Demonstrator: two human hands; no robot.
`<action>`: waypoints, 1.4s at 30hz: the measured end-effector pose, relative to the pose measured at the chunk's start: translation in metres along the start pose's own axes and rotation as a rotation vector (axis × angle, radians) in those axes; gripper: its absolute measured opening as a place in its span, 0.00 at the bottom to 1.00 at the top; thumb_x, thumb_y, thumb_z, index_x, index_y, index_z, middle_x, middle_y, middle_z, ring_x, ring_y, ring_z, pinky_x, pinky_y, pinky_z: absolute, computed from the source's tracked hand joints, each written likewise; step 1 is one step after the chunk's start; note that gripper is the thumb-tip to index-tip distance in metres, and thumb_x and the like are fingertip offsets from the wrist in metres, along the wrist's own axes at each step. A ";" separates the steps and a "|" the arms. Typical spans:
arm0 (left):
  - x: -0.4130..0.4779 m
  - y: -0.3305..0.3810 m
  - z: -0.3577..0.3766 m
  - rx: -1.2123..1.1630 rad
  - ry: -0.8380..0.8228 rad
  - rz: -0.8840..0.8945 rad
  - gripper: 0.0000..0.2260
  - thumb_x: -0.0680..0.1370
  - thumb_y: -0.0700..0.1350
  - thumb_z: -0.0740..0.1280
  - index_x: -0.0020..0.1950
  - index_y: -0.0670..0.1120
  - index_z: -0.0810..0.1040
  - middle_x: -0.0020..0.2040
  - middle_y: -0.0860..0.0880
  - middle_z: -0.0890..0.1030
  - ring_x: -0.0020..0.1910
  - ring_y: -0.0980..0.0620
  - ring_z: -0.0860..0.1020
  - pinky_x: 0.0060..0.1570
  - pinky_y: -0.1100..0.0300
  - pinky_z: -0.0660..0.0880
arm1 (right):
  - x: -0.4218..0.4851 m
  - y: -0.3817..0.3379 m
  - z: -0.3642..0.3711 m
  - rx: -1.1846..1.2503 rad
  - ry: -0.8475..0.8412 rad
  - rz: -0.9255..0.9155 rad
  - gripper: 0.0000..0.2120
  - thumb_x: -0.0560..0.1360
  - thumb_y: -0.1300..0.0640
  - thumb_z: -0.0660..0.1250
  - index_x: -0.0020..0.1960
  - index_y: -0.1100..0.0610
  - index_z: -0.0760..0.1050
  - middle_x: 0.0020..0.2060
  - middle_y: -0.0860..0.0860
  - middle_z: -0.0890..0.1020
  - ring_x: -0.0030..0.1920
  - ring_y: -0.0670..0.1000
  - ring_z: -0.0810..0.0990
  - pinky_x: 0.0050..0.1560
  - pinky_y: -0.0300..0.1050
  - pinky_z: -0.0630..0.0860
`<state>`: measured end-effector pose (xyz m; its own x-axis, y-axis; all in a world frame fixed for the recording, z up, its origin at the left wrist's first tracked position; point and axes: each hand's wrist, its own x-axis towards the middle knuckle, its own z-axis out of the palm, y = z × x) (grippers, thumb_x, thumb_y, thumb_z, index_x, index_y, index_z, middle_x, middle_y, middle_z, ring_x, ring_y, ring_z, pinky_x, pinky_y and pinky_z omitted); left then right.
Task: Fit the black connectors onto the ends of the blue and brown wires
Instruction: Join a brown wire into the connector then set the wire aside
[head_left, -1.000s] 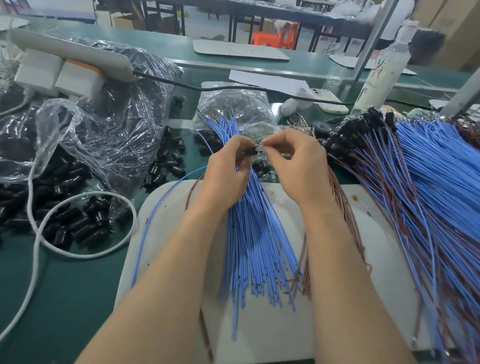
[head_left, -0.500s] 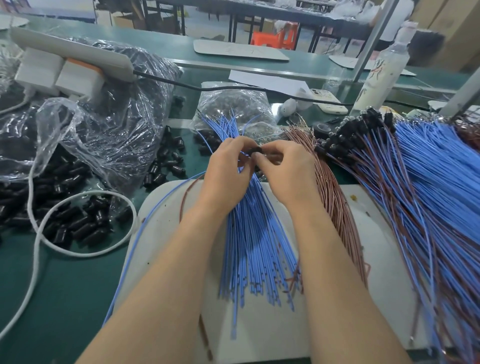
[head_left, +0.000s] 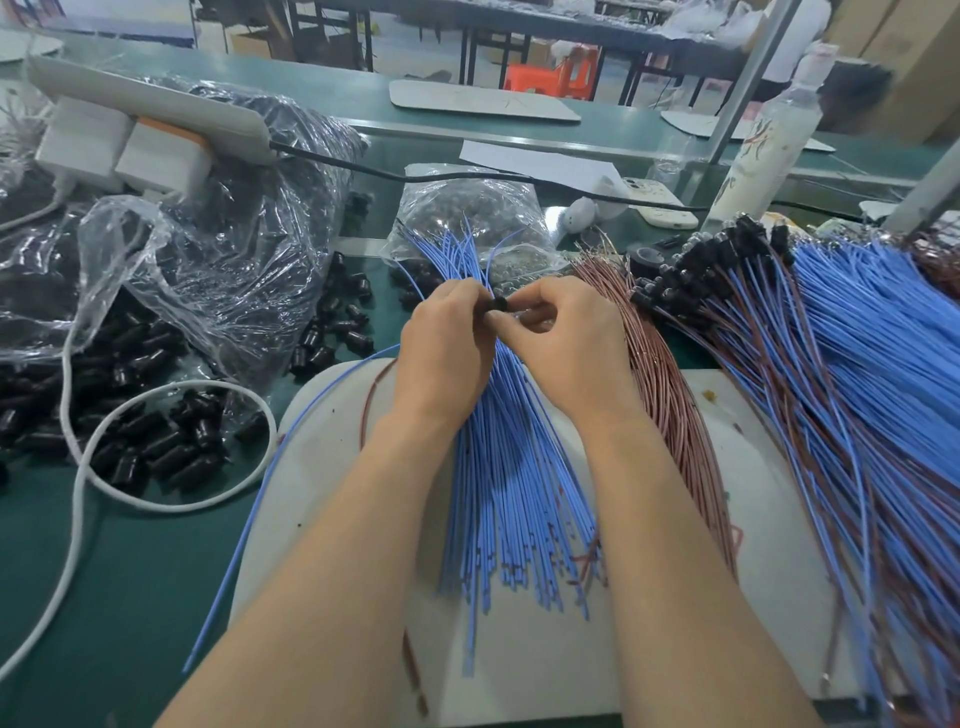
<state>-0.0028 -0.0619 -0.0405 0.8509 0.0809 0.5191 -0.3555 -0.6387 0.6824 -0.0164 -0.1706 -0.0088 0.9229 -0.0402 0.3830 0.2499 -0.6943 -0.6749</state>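
The left hand (head_left: 447, 353) and right hand (head_left: 566, 348) have drawn together over the last second. Both pinch one black connector (head_left: 498, 304) above the blue wires (head_left: 511, 493), near the white board's (head_left: 311, 457) far edge. It is likely being pushed home.

White cable (head_left: 200, 385) loops left; bottle (head_left: 763, 150) stands far right.

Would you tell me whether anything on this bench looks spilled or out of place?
Black connectors lie scattered on the green bench beside the clear bag at left, a white cable looped among them. One blue wire trails off the white board.
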 end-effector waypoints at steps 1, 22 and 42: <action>0.000 0.000 0.000 -0.008 0.001 -0.007 0.05 0.75 0.35 0.63 0.46 0.40 0.78 0.44 0.45 0.79 0.42 0.44 0.77 0.45 0.49 0.74 | 0.000 -0.001 -0.001 0.021 -0.029 0.015 0.10 0.71 0.55 0.74 0.50 0.57 0.81 0.46 0.51 0.81 0.43 0.46 0.80 0.51 0.39 0.76; 0.004 -0.005 0.000 -0.073 0.015 -0.028 0.03 0.74 0.37 0.66 0.42 0.41 0.79 0.41 0.46 0.80 0.40 0.46 0.78 0.44 0.49 0.75 | 0.002 -0.002 -0.016 0.161 0.006 -0.025 0.02 0.72 0.62 0.71 0.44 0.56 0.80 0.36 0.43 0.80 0.38 0.39 0.79 0.45 0.30 0.75; 0.004 -0.003 -0.006 -0.045 -0.211 -0.046 0.06 0.76 0.41 0.68 0.52 0.45 0.79 0.46 0.49 0.81 0.50 0.49 0.76 0.52 0.57 0.72 | 0.006 0.013 -0.011 0.089 0.065 0.002 0.03 0.72 0.63 0.71 0.43 0.57 0.81 0.36 0.48 0.82 0.38 0.45 0.80 0.48 0.38 0.77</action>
<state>-0.0012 -0.0551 -0.0375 0.9272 -0.0558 0.3703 -0.3269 -0.6030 0.7277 -0.0112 -0.1871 -0.0085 0.9032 -0.0902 0.4197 0.2755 -0.6281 -0.7277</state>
